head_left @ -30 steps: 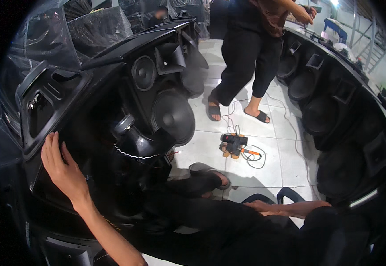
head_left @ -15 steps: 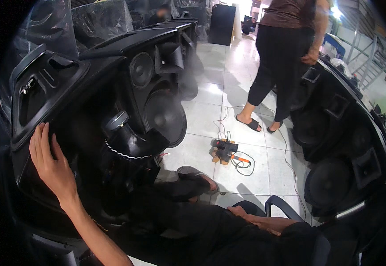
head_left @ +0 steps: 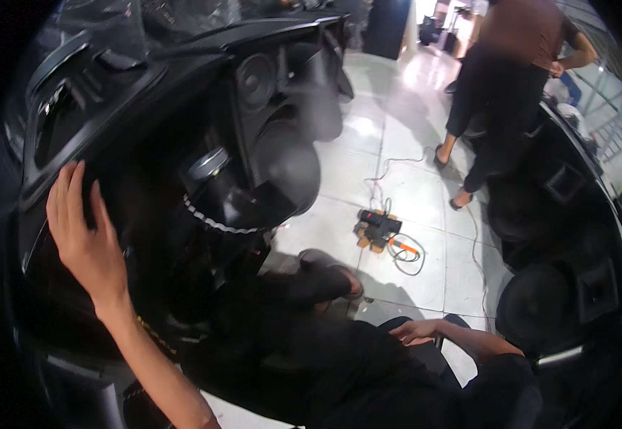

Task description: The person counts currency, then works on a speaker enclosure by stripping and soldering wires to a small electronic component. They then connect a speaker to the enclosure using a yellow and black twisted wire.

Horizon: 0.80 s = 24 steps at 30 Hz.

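White tiled floor of a cluttered room, flanked by rows of black loudspeaker cabinets. At the left, an open black loudspeaker cabinet, with the left hand laid along its edge, thumb apart from the fingers, just beside a black moulded panel with cut-outs. To the right of that hand, a curved black horn with a silver-rimmed round cap; below it, a twisted black-and-white wire. Well apart from the left, near the lap, the right hand; cannot tell its grip. Behind the horn, a large round speaker cone. On the floor, a black device near an orange-handled tool and looped cable. Farther off, toward the right, a person in a brown top and black trousers.
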### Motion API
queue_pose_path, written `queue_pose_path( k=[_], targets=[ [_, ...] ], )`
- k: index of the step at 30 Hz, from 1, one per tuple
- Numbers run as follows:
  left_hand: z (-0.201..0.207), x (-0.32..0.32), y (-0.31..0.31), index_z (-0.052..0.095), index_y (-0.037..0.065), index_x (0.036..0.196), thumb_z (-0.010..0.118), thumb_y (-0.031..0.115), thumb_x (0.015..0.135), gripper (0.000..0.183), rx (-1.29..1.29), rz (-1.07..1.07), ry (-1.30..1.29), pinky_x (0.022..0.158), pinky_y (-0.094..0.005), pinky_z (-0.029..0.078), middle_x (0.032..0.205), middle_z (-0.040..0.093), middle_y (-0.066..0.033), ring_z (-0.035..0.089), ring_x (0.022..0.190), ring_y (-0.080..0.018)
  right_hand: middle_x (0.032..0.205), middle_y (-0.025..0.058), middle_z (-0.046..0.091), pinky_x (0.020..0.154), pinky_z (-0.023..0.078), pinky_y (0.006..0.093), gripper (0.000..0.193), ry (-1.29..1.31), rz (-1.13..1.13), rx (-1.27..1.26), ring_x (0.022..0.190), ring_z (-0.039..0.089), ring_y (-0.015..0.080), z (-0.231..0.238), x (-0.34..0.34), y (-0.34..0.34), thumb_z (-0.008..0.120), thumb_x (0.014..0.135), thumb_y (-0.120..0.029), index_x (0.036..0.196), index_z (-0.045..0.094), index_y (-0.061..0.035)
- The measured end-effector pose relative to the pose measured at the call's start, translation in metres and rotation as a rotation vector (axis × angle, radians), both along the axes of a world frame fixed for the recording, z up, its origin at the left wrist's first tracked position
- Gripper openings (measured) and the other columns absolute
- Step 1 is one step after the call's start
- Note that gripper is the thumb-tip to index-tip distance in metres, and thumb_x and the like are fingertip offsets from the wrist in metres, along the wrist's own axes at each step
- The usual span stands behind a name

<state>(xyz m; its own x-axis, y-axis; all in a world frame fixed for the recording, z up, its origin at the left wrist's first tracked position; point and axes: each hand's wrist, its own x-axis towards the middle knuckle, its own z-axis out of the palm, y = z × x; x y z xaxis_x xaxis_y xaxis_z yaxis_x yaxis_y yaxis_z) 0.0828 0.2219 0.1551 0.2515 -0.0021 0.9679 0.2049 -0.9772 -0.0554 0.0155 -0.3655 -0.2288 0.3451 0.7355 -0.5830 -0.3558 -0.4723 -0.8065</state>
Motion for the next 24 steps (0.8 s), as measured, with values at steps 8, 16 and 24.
queue_pose_path(
  k=[8, 16, 24],
  targets=[
    [0.005, 0.01, -0.007, 0.07, 0.002, 0.113, 0.073, 0.003, 0.086, 0.027, 0.079, -0.145, -0.102, 0.101, -0.0414, 0.048, 0.12, 0.068, -0.012, 0.062, 0.114, -0.0319, 0.146, 0.0131, 0.055, 0.115, 0.038, 0.0344, 0.054, 0.056, -0.398, -0.24, 0.134, 0.053, 0.0238, 0.023, 0.014, 0.071, 0.052, 0.106, -0.032, 0.149, 0.044, -0.0013],
    [0.001, 0.014, 0.003, 0.071, 0.0, 0.11, 0.074, 0.001, 0.085, 0.025, 0.147, -0.141, -0.169, 0.101, -0.0397, 0.049, 0.116, 0.07, -0.0122, 0.064, 0.111, -0.0313, 0.153, 0.0166, 0.046, 0.12, 0.031, 0.0422, 0.083, 0.431, -0.515, -0.186, 0.142, 0.044, 0.0297, 0.083, 0.002, 0.096, 0.026, 0.105, -0.064, 0.153, 0.035, 0.0016],
    [-0.003, 0.02, 0.005, 0.074, 0.007, 0.113, 0.076, 0.01, 0.088, 0.025, 0.146, -0.045, -0.217, 0.1, -0.0365, 0.052, 0.118, 0.073, -0.0089, 0.067, 0.115, -0.0254, 0.11, 0.0136, 0.073, 0.097, 0.052, 0.0363, 0.046, -0.817, -0.457, 0.04, 0.101, 0.07, 0.021, 0.245, 0.105, 0.141, 0.06, 0.103, -0.035, 0.118, 0.067, 0.0072]
  ],
)
